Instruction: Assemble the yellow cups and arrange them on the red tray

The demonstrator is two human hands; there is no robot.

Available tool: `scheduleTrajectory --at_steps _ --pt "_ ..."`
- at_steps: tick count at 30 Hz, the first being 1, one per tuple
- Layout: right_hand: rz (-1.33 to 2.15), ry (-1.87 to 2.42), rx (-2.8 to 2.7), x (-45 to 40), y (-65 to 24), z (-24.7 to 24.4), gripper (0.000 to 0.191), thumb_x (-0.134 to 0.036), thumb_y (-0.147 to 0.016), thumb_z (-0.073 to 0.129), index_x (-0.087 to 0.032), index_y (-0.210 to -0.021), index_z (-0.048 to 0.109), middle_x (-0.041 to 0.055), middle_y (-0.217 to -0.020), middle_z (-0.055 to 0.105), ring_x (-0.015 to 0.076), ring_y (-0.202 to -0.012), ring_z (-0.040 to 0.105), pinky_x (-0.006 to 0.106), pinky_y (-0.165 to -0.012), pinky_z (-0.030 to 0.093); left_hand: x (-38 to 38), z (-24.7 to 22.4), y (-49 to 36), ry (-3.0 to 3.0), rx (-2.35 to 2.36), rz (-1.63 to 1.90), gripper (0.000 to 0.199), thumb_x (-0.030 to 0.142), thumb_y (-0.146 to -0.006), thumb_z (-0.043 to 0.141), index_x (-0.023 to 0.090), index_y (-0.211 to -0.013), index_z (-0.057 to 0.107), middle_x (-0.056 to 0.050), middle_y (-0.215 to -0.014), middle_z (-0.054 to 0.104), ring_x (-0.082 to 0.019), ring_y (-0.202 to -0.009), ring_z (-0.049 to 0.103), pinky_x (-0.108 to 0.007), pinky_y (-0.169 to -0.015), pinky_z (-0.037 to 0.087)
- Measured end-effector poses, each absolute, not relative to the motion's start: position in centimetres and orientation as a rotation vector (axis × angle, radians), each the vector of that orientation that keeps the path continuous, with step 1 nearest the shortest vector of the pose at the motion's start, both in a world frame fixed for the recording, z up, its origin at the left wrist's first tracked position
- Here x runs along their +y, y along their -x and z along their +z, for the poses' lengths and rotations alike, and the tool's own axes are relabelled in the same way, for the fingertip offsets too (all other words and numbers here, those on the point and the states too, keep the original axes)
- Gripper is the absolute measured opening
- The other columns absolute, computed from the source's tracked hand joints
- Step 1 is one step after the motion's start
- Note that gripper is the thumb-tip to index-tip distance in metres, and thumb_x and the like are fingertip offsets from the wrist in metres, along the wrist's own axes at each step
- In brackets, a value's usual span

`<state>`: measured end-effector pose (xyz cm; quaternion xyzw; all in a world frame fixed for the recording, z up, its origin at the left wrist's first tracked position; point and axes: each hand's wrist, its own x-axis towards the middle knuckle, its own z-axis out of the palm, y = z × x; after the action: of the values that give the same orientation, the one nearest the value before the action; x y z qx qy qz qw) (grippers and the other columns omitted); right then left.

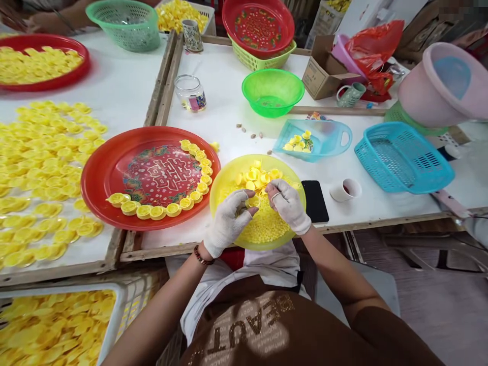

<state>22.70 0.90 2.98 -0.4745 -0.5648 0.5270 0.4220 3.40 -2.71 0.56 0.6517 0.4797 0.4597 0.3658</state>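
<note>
A yellow bowl (218, 178) at the table's front edge holds many tiny yellow pieces (263, 229) with several yellow plastic cup-shaped parts (257, 175) heaped at its back. Over it, my left hand (232, 216), in a white glove with bare fingertips, grips a round yellow plastic part (252, 202) between thumb and fingers. My right hand (286, 202), gloved alike, is closed in a pinch just right of that part; what its fingertips hold is too small to tell. Left of the bowl, a red patterned tray (102, 168) carries a curved row of round yellow parts (158, 211) along its rim.
Loose yellow parts (41, 152) cover the left table. Right of the bowl are a black phone (315, 201), a paper cup (353, 189) and a blue basket (404, 157). Behind stand a blue scoop tray (331, 142), a green bowl (272, 91) and a jar (190, 94).
</note>
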Motion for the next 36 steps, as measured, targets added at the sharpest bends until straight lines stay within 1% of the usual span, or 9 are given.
scheduleTrajectory --at_steps 4,10,14,18,20,24,27,30,36 --pt "0.846 1.132 -1.955 0.6 -23.1 3.5 0.02 -0.04 -0.097 0.059 -0.022 -0.093 0.062 0.0055 -0.092 0.064 0.0202 -0.088 0.059 0.037 -0.084 0.047 -2.6 0.4 -3.3 -1.749 1.3 1.172 0.033 0.031 -0.09 0.07 0.019 -0.12 0.064 -0.008 -0.109 0.072 -0.017 -0.088 0.069 -0.031 -0.082 0.06" --pt "1.257 1.23 -1.869 0.7 -22.2 3.1 0.023 -0.041 -0.091 0.068 -0.022 -0.094 0.056 -0.0041 -0.07 0.055 0.0134 -0.061 0.052 0.029 -0.058 0.044 -2.7 0.8 -3.6 -2.074 1.308 1.177 0.022 0.016 -0.092 0.059 0.02 -0.114 0.062 -0.009 -0.119 0.069 -0.021 -0.112 0.067 -0.036 -0.1 0.056" --pt "1.471 1.191 -1.721 0.8 -22.1 3.2 0.021 -0.041 -0.094 0.064 -0.02 -0.093 0.06 -0.0022 -0.071 0.062 0.0133 -0.059 0.06 0.028 -0.058 0.049 -3.1 0.5 -3.5 -2.062 1.325 1.108 0.019 0.016 -0.092 0.062 0.019 -0.11 0.061 -0.008 -0.112 0.07 -0.02 -0.105 0.069 -0.034 -0.095 0.057" --pt "1.475 1.185 -1.7 0.8 -22.4 3.7 0.022 -0.041 -0.098 0.059 -0.02 -0.097 0.063 0.0012 -0.075 0.068 0.0145 -0.063 0.063 0.029 -0.061 0.051 -3.2 0.9 -2.2 -1.943 1.396 1.072 0.024 0.029 -0.09 0.07 0.019 -0.111 0.063 -0.006 -0.104 0.072 -0.018 -0.092 0.07 -0.031 -0.086 0.057" --pt "1.352 1.214 -1.779 0.8 -22.6 3.7 0.017 -0.038 -0.097 0.057 -0.022 -0.099 0.064 0.0021 -0.08 0.069 0.0165 -0.067 0.064 0.032 -0.066 0.053 -2.8 1.6 -0.2 -1.896 1.438 1.099 0.03 0.034 -0.091 0.069 0.018 -0.115 0.064 -0.006 -0.104 0.073 -0.017 -0.089 0.069 -0.03 -0.084 0.057" --pt "0.788 1.166 -2.218 0.5 -22.9 2.9 0.013 -0.029 -0.091 0.062 -0.023 -0.1 0.07 0.0091 -0.104 0.072 0.0282 -0.1 0.066 0.048 -0.093 0.053 -1.2 3.4 7.9 -1.888 1.762 1.134 0.034 0.034 -0.092 0.061 0.016 -0.121 0.065 -0.008 -0.108 0.074 -0.018 -0.094 0.068 -0.032 -0.089 0.055" --pt "0.587 1.093 -2.37 0.3 -23.0 2.0 0.018 -0.029 -0.094 0.058 -0.022 -0.105 0.071 0.012 -0.111 0.07 0.031 -0.108 0.064 0.051 -0.098 0.051 0.1 4.1 15.4 -1.845 2.157 1.023 0.029 0.035 -0.09 0.063 0.017 -0.111 0.068 -0.009 -0.106 0.074 -0.022 -0.094 0.067 -0.037 -0.092 0.054" --pt "0.531 1.068 -2.396 0.2 -22.9 1.4 0.021 -0.03 -0.099 0.054 -0.022 -0.109 0.07 0.0124 -0.11 0.069 0.0305 -0.106 0.065 0.05 -0.097 0.053 0.7 4.0 21.0 -1.75 2.459 0.806 0.031 0.037 -0.089 0.066 0.016 -0.111 0.067 -0.011 -0.114 0.071 -0.03 -0.108 0.064 -0.052 -0.102 0.049" --pt "0.418 1.03 -2.575 -0.4 -21.9 1.8 0.023 -0.031 -0.1 0.054 -0.018 -0.111 0.068 0.0147 -0.115 0.068 0.0304 -0.105 0.063 0.046 -0.093 0.05 0.0 2.5 24.7 -1.728 2.582 0.486 0.041 0.048 -0.087 0.065 0.012 -0.105 0.071 -0.015 -0.136 0.058 -0.048 -0.136 0.041 -0.078 -0.106 0.03"
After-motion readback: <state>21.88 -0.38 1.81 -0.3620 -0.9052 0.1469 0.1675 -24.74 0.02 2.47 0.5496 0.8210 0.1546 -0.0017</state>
